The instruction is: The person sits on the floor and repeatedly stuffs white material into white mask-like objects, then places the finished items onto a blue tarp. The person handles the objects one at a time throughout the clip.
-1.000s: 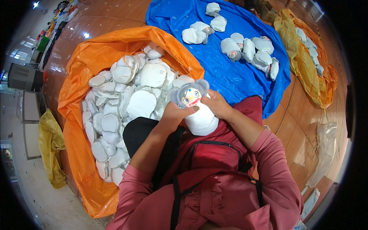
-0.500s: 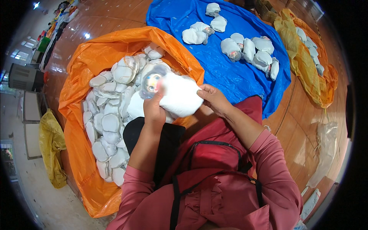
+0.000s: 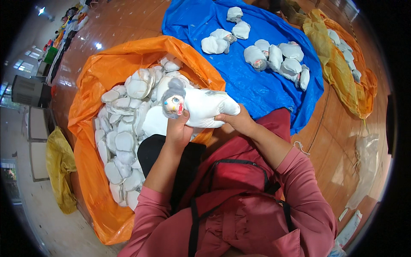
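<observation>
A stuffed doll (image 3: 205,106) with a plump white cloth body, grey hair in a bun and a painted face lies across both my hands. My left hand (image 3: 177,130) is closed on it just below the head, thumb near the chin. Round its other end my right hand (image 3: 238,121) grips the white body, thumb on top and the other fingers mostly hidden. Below and beyond the doll, an orange plastic sack (image 3: 96,70) stands wide at the mouth, heaped with flat, rounded white cloth pieces (image 3: 124,141).
A blue plastic sheet (image 3: 192,25) spreads at the far side with several similar dolls (image 3: 256,58) on it. At the far right a yellow and orange sack (image 3: 327,64) holds more white pieces. A yellow sack (image 3: 60,169) lies at left on the tiled floor (image 3: 334,141).
The doll has turned in my hands, so its face and bun show more clearly. My right hand has shifted from its edge to a fuller grip round the end of the body.
</observation>
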Available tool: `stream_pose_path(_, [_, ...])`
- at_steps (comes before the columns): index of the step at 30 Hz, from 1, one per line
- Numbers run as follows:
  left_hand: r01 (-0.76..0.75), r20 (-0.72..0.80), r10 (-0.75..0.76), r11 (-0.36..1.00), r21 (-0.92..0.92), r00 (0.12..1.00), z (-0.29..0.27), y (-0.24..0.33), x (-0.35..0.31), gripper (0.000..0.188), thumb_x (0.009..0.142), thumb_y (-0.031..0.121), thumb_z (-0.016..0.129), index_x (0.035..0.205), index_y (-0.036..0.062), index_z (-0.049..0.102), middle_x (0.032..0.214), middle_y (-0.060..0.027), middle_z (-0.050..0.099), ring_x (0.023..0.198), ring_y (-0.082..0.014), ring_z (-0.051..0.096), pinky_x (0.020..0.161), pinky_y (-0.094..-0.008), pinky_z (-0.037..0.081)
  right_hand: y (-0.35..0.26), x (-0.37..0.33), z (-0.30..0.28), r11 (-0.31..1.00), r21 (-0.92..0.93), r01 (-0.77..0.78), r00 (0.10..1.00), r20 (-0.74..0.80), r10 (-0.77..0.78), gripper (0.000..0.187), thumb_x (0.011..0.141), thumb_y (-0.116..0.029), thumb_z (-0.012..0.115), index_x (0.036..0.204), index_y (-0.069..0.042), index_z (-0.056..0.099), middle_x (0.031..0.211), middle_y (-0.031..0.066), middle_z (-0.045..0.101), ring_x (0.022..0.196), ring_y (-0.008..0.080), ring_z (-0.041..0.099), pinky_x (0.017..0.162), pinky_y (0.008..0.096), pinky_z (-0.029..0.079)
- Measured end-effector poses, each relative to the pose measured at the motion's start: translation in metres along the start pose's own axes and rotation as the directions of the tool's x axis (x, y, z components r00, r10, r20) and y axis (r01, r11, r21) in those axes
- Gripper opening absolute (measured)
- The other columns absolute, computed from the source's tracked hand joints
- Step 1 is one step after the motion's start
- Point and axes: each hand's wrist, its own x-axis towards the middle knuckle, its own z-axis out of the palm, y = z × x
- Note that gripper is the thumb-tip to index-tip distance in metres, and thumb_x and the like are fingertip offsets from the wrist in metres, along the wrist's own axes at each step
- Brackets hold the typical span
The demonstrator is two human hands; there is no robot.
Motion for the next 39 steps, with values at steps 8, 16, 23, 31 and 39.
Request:
stream_pose_path(8, [0.006, -0.156, 0.005, 0.997, 0.072, 0.988, 0.014, 0.018, 0.0, 0.088, 0.077, 0.026, 0.078, 0.147, 0.0129, 0.028, 0.139, -0.0092, 0.045, 0.129, -0.0277, 0.043, 0.109, -0.0466, 0.035, -0.017, -0.004, -0.021, 0.996, -0.015, -0.09, 0.995, 0.049, 0.09, 0.047, 0.082, -0.01, 0.074, 0.124, -0.001, 0.056, 0.113, 0.0074, 0.064, 0.103, 0.0171, 0.06, 0.091, 0.032, 0.048])
stream_pose_path(16, [0.296, -0.2, -0.242, 0.903, 0.313, 0.949, 0.017, 0.0, 0.006, 0.089, 0.073, 0.012, 0.081, 0.146, 0.0081, 0.03, 0.134, -0.0112, 0.049, 0.123, -0.027, 0.048, 0.105, -0.0377, 0.039, -0.007, 0.002, -0.036, 0.99, -0.136, 0.046, 0.973, -0.218, -0.075, 0.047, 0.086, -0.022, 0.07, 0.122, 0.002, 0.053, 0.106, 0.0118, 0.065, 0.093, 0.017, 0.062, 0.082, 0.0313, 0.051])
stream_pose_path(23, [0.268, -0.177, -0.248, 0.958, 0.099, 0.952, 0.026, -0.02, 0.022, 0.079, 0.076, -0.002, 0.069, 0.144, 0.0047, 0.03, 0.13, -0.0137, 0.051, 0.12, -0.0282, 0.051, 0.103, -0.0413, 0.042, -0.005, 0.002, -0.045, 0.987, -0.125, 0.102, 0.914, -0.379, -0.142, 0.039, 0.091, -0.026, 0.065, 0.117, 0.001, 0.054, 0.095, 0.0128, 0.067, 0.087, 0.0173, 0.064, 0.075, 0.0303, 0.051])
stream_pose_path(31, [0.708, -0.584, -0.426, 0.561, 0.429, 0.691, 0.0, -0.037, 0.023, 0.044, 0.078, 0.024, 0.076, 0.112, 0.0097, 0.051, 0.089, -0.0071, 0.061, 0.06, -0.0207, 0.059, 0.037, -0.034, 0.041, -0.026, -0.004, -0.061, 0.977, -0.08, 0.196, 0.716, -0.669, -0.198, 0.023, 0.095, -0.019, 0.058, 0.11, -0.003, 0.054, 0.083, 0.0037, 0.061, 0.073, 0.009, 0.053, 0.068, 0.0228, 0.044])
stream_pose_path(39, [0.561, -0.409, -0.385, 0.594, 0.576, 0.828, 0.009, -0.059, 0.093, 0.071, 0.078, 0.009, 0.076, 0.135, 0.008, 0.032, 0.113, -0.0137, 0.056, 0.089, -0.0275, 0.061, 0.064, -0.0421, 0.056, -0.028, -0.005, -0.055, 0.995, -0.003, 0.1, 0.857, -0.508, -0.088, 0.017, 0.092, -0.017, 0.058, 0.104, -0.004, 0.056, 0.077, 0.0026, 0.062, 0.068, 0.0087, 0.054, 0.063, 0.0226, 0.043])
